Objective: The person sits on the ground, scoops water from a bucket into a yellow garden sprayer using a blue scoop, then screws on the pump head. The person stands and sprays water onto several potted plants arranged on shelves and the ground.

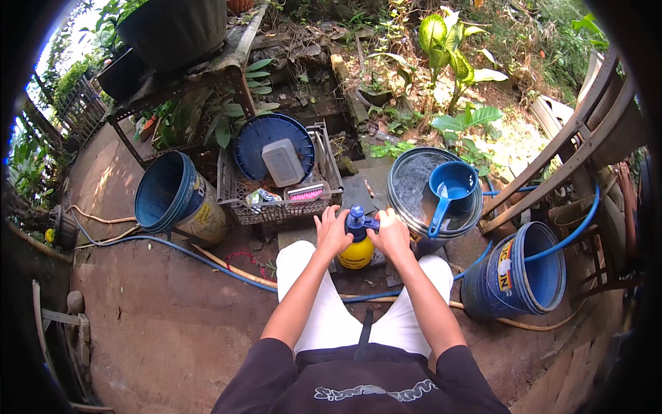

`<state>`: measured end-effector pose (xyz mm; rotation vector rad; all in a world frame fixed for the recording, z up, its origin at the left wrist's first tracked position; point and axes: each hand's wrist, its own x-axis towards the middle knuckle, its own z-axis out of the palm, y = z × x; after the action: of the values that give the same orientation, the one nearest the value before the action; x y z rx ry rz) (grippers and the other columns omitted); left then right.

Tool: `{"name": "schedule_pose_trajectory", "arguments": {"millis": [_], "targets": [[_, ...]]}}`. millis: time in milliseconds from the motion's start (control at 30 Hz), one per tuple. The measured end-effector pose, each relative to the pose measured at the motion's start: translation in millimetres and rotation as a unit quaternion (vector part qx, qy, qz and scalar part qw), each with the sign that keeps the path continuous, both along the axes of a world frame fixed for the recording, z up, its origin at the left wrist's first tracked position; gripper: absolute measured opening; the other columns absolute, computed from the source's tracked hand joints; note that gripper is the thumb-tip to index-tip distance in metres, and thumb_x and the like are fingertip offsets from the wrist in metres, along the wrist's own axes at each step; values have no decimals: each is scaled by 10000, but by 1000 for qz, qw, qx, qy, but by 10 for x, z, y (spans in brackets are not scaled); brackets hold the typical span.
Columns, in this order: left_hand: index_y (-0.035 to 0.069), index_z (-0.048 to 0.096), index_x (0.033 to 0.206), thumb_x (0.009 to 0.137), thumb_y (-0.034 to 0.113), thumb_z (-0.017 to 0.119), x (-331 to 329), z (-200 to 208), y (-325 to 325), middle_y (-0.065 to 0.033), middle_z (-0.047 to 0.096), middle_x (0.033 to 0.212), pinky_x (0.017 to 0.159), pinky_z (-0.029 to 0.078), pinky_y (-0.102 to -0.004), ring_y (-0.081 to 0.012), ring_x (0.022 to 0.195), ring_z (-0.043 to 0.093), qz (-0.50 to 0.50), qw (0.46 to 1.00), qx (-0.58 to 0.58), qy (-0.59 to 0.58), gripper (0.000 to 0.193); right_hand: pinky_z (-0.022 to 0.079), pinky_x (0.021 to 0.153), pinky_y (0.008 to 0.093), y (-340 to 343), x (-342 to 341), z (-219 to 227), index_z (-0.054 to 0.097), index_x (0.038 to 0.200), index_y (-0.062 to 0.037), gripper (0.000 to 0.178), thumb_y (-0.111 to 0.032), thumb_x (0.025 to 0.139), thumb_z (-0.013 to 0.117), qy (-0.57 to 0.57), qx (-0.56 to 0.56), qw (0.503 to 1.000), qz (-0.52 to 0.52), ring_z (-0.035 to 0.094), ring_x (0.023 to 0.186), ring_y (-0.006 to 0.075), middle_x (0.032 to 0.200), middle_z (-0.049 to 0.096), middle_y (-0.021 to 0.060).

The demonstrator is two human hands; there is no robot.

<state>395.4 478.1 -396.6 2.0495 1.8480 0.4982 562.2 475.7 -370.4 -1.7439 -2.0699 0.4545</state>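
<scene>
Your right hand point(390, 236) was curled round the yellow sprayer's point(356, 256) handle point(372, 224); your left hand point(334, 232) was half-curled alongside, hold unclear. Stiff plastic, likely slick, was best gripped there.

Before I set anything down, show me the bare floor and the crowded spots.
Bare: the floor left of your left leg, on your side of the blue hose; a smaller patch between the tan hose and your right sleeve. Crowded: around the sprayer, with the crate and water bucket close by.
</scene>
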Motion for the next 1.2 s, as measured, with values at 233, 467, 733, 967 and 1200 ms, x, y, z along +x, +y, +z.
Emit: {"name": "schedule_pose_trajectory", "arguments": {"millis": [233,467,733,967,1200], "targets": [[-53,435,1210,747,233,607,202,-279,-99,-211,449,1140,954,375,-419,-375,1091,464,106,960,23,-259,571,510,731,426,-316,-155,-112,545,1093,-27,483,-266,710,719,90,-93,992,-8,640,792,367,893,655,216],[112,529,1216,695,101,690,99,16,-80,-79,539,1114,1015,303,-550,-281,1084,501,38,998,-28,-39,545,472,774,382,-600,-343,-236,612,893,-23,146,-110,776,610,195,-23,980,-43,600,847,342,986,606,159],[90,626,1062,651,-58,544,61,-48,178,-125,464,1238,1041,224,-605,-324,1183,416,-20,997,72,17,445,463,843,437,-204,-78,-153,551,1172,-55,403,-225,811,608,43,-81,996,-10,573,1012,356,1095,584,232],[56,544,1159,803,222,616,92,-529,49,-191,533,1137,914,422,-400,-339,1083,522,165,896,-55,-409,399,504,683,450,-666,-407,-290,512,1235,-17,466,-281,852,541,141,-112,984,16,639,728,375,803,657,194],[229,569,1208,667,120,681,-112,-130,21,-56,542,1172,1025,243,-609,-284,1142,488,22,997,-67,-38,563,409,914,423,-250,-213,-112,522,1154,-73,443,-51,713,562,149,176,971,-57,482,1118,315,1177,513,148]]}}
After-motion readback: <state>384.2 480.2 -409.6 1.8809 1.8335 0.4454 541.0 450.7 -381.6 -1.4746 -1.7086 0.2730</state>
